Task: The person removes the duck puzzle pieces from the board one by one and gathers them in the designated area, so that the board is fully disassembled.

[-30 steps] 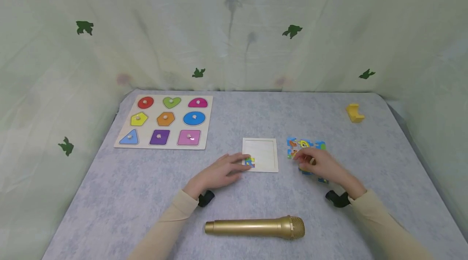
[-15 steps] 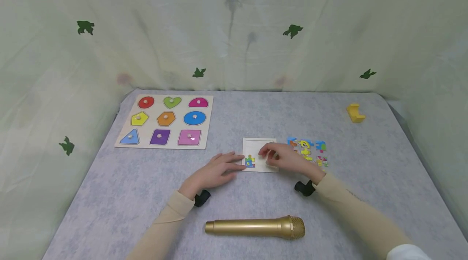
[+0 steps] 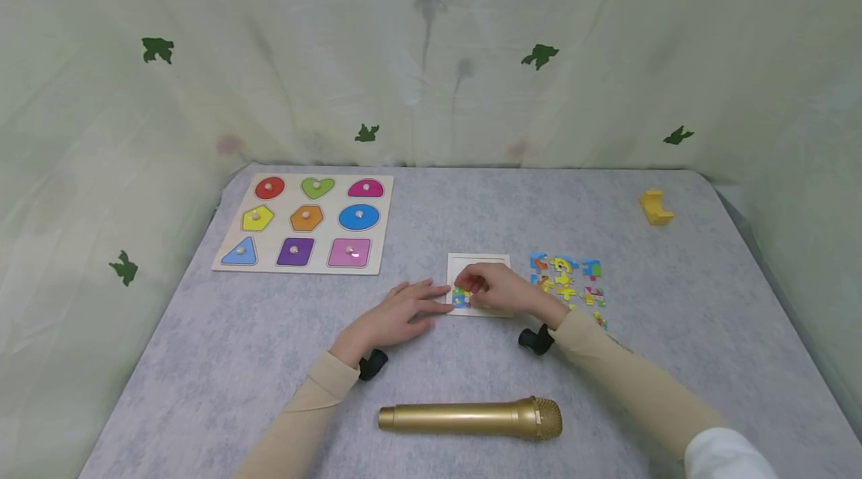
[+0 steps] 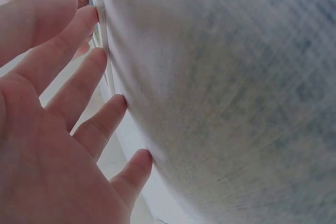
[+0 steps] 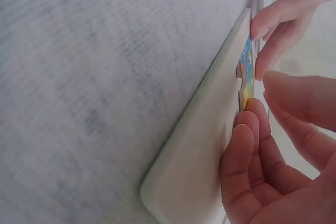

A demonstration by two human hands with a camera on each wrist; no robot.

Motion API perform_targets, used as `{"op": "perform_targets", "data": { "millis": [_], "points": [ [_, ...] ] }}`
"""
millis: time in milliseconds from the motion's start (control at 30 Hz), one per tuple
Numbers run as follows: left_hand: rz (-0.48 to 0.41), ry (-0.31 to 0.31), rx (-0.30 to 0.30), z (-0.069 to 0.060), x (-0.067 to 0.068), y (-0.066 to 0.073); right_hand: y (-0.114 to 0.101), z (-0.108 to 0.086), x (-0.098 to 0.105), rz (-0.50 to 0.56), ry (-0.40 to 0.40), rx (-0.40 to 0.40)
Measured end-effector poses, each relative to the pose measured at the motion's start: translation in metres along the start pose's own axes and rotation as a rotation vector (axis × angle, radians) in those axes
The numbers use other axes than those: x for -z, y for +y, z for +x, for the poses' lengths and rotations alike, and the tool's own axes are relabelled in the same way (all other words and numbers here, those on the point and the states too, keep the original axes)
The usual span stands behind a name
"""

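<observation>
My left hand (image 3: 402, 312) lies spread at the left side of a small white puzzle tray (image 3: 494, 307), its fingertips at the rim beside the joined puzzle pieces (image 3: 461, 300). Those blue, green and yellow pieces fill the tray's lower left corner. Over the tray is my right hand (image 3: 501, 289), with curled fingers; the right wrist view has its fingertips at the yellow end of a puzzle piece (image 5: 245, 90). The fingers partly cover what they pinch. Several loose puzzle pieces (image 3: 566, 283) lie to the right of the tray, some partly behind the right wrist.
A gold microphone (image 3: 465, 418) lies crosswise in front. At the back left lies a wooden shape board (image 3: 303, 260) with knobbed coloured shapes. A small yellow block (image 3: 655, 208) stands at the back right. Pale curtains (image 3: 444, 90) hang behind the table.
My right hand has moved left from the loose puzzle pieces to the joined ones in the tray. My left hand has drawn back slightly and uncovered more of the pieces at the corner.
</observation>
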State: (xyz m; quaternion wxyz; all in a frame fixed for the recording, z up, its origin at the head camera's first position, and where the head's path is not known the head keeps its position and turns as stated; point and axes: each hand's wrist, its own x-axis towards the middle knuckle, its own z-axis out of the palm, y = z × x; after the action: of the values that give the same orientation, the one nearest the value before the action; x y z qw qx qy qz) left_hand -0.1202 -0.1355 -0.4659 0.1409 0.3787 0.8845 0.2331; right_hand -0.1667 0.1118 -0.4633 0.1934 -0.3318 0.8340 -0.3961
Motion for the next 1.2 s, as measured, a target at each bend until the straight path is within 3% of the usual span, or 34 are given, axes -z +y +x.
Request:
{"op": "perform_targets", "data": {
  "millis": [400,667,800,1000,1200],
  "points": [
    [-0.007,-0.007,0.007,-0.001,0.001,-0.001,-0.001,0.005,0.002,0.009,0.017,-0.04],
    [-0.017,-0.014,0.009,-0.001,0.001,-0.001,0.002,0.005,0.002,0.048,-0.002,0.018],
    [-0.015,-0.016,0.002,-0.001,0.0,-0.002,0.006,0.004,0.002,0.053,0.029,-0.001],
    [-0.027,-0.009,-0.016,0.0,0.0,-0.003,0.022,-0.015,0.021,0.132,0.109,-0.074],
    [-0.032,-0.002,-0.021,-0.001,0.001,-0.002,0.042,-0.051,0.046,0.143,0.169,-0.125]
  ]
}}
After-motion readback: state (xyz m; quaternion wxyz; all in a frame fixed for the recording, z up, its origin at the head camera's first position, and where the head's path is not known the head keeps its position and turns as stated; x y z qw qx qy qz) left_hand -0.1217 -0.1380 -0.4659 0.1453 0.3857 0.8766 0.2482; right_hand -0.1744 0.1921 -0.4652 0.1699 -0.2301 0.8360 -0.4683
